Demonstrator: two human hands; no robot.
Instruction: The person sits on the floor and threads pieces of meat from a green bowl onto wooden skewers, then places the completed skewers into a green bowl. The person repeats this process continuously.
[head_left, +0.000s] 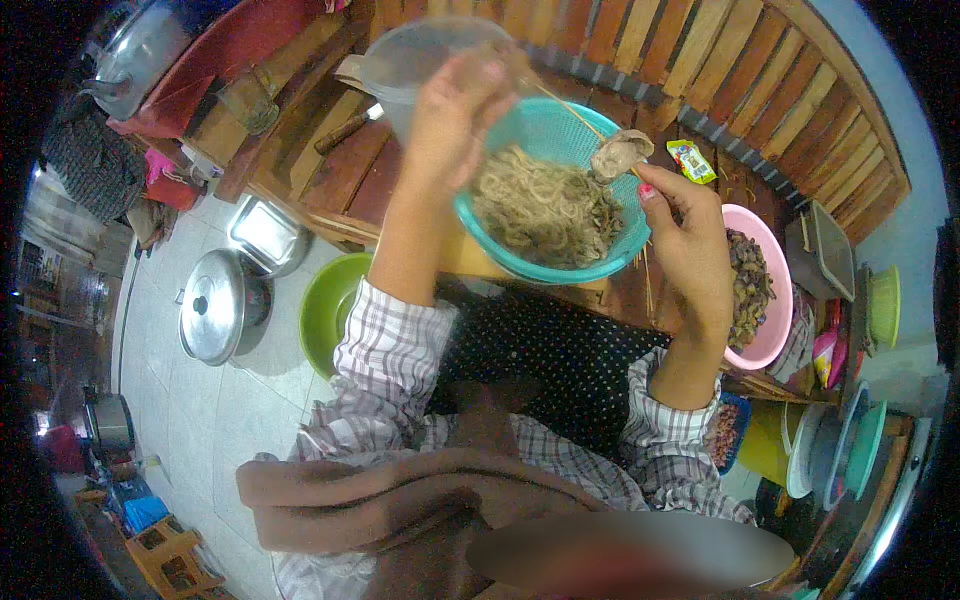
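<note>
Holding a thin skewer (566, 108) above a turquoise basket (560, 275) of pale strands (535, 205) on the wooden desk (350, 190), we pinch its far end in the blurred grip of our left hand (465, 105); our right hand (685, 220) has its grip pinching the near end, beside a folded greyish piece (620, 155).

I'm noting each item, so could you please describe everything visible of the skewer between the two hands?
The skewer is thin, straight and tan, apparently wooden. It slants above the turquoise basket, its upper end at the blurred left hand, its lower end seemingly pinched by the right hand. A folded, greyish-tan food piece sits on it near the lower end.
</note>
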